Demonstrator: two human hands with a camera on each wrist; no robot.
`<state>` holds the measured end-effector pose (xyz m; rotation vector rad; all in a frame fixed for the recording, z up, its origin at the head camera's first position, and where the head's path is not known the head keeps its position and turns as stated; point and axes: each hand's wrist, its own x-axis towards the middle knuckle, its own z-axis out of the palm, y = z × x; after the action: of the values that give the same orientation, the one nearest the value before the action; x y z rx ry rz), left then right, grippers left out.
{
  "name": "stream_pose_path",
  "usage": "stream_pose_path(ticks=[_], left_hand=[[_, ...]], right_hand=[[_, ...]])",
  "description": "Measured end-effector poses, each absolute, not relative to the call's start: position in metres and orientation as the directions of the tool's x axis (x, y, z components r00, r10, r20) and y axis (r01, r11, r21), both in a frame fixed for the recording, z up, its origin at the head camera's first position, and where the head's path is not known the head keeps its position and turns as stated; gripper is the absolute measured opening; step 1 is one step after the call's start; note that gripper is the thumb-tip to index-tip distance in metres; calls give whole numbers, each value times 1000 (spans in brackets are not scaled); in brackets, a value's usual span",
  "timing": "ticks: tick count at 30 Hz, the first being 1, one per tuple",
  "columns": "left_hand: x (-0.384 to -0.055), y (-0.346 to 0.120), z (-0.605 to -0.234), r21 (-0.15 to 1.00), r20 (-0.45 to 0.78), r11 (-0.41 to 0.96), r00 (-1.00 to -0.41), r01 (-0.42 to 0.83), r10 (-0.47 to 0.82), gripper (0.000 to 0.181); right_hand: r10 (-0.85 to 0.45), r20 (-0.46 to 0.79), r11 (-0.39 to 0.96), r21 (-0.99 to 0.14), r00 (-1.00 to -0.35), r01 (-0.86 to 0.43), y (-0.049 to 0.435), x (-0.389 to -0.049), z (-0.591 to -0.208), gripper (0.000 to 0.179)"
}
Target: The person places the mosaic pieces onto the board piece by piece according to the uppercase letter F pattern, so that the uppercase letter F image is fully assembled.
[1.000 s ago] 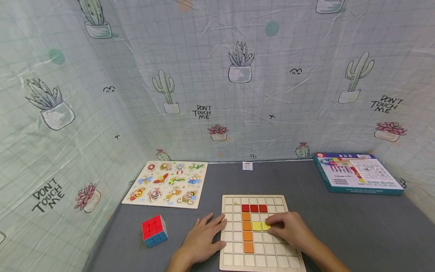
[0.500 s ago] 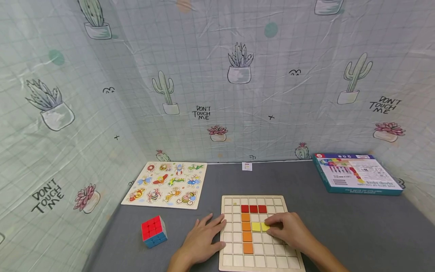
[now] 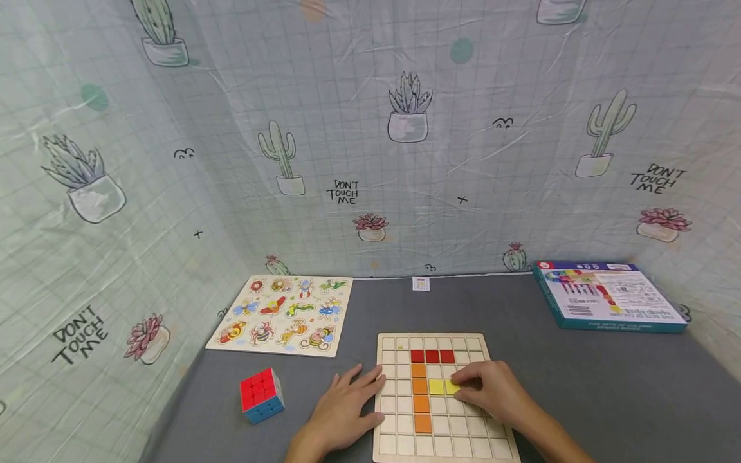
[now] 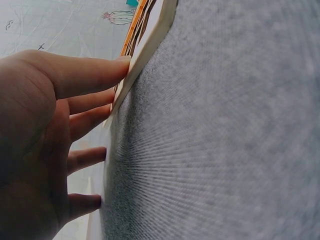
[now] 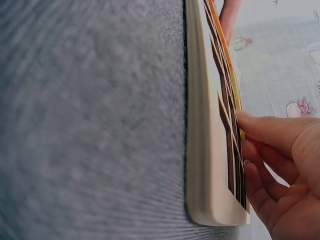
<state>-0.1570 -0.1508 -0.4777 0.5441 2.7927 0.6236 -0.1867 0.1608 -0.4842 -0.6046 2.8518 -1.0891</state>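
Note:
A wooden grid board [image 3: 443,445] lies on the grey table in the head view. Red tiles [image 3: 431,356] form a short row near its top, and orange tiles [image 3: 421,404] run in a column below the left one. A yellow tile [image 3: 437,386] sits beside that column. My right hand [image 3: 494,391] pinches a second yellow tile [image 3: 451,387] just right of it, thumb and finger partly covering it. With fingers spread, my left hand [image 3: 343,408] touches the board's left edge. The left wrist view shows its thumb [image 4: 95,75] against that edge.
An insect picture puzzle [image 3: 278,318] lies at the back left. Nearer, a puzzle cube [image 3: 263,395] stands left of my left hand. A flat teal-edged box [image 3: 613,299] lies at the back right. Printed sheeting [image 3: 428,167] surrounds the table's back and sides.

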Motion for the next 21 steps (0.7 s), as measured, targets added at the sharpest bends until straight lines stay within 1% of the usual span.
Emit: stream_pose_path(ticks=[6,10,13,15,16,18,21], left_hand=[[-159,-149,-477,424,-127,840,-897,337,424,64],[-158,-148,-478,406,-118,838,-888,365,444,63],[-155,-147,-478,426,-104,826,-886,370,451,64],[-154,-148,-476,451,-76,811,-889,373,451,65],[-153,-148,-474,457,-48,802,-890,385,454,66],[-152,-148,-469,457,20,786,-889,416,458,66],[-157,-147,-457,408,144,781,-878,472,456,65]], right_hand=[[-401,98,657,-662,-911,-361,167,-186,-483,19],[-457,97,613,-686,-884,-392,176,-184,-482,26],[-484,153,556,-706,-862,-438,182,-177,-483,31],[-479,201,537,-702,-854,-467,185,-172,-482,33],[-465,228,543,-690,-855,-479,186,-169,-481,33],[-426,286,596,-625,-858,-504,187,-164,-478,36],[-379,366,673,-521,-850,-524,188,-163,-466,46]])
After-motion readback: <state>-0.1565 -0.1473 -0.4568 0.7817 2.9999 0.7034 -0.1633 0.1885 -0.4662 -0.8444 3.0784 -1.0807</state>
